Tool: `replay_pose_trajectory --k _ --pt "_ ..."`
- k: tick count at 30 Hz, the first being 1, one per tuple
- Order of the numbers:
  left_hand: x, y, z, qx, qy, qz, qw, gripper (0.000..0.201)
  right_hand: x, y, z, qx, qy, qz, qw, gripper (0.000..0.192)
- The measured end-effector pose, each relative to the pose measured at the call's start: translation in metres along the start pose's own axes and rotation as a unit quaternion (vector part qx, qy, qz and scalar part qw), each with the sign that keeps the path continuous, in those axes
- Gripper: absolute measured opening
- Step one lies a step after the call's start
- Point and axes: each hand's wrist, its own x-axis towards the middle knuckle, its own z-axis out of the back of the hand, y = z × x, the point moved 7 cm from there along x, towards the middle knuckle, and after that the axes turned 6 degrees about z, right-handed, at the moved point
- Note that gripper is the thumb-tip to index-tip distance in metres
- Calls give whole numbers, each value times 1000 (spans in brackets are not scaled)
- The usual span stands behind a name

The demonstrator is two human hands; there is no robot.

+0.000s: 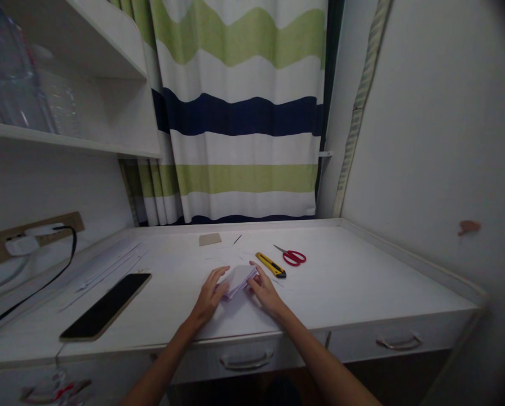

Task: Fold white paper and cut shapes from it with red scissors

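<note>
A small stack of white paper sheets [239,277] is held between my two hands, just above or on the desk near its front edge. My left hand [211,293] grips its left side, thumb at the near corner and fingers along the edge. On the opposite side, my right hand [264,288] pinches the sheets with fingers curled round them. To the right of the paper lies a yellow and black box cutter [270,265]. Red-handled scissors [292,256] rest beyond it, blades pointing left.
A black tablet or large phone [109,307] lies at the left. Behind my hands are a beige card [210,239] and a thin dark stick [238,239]. A black cable [45,285] hangs from the wall socket [32,234]. A shelf [66,138] overhangs the left side.
</note>
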Motion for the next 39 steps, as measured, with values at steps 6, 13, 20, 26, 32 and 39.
replay_pose_trajectory --k 6,13,20,26,32,39 --pt "-5 -9 -11 78 31 -70 994 50 0 -2 -1 -8 14 24 1000 59" --pt "-3 -2 -5 78 -3 -53 996 46 -2 11 2 -18 -4 59 998 56" --pt "-8 -9 -15 120 51 -88 987 69 1 14 5 -12 -30 80 996 44" --pt "-8 -11 -21 117 78 -95 985 92 6 15 7 14 -28 75 997 44" --pt "4 3 -12 58 32 -55 996 73 16 19 7 8 -21 74 997 41" --pt "24 31 -6 -148 37 37 988 58 35 18 14 -115 -15 68 991 31"
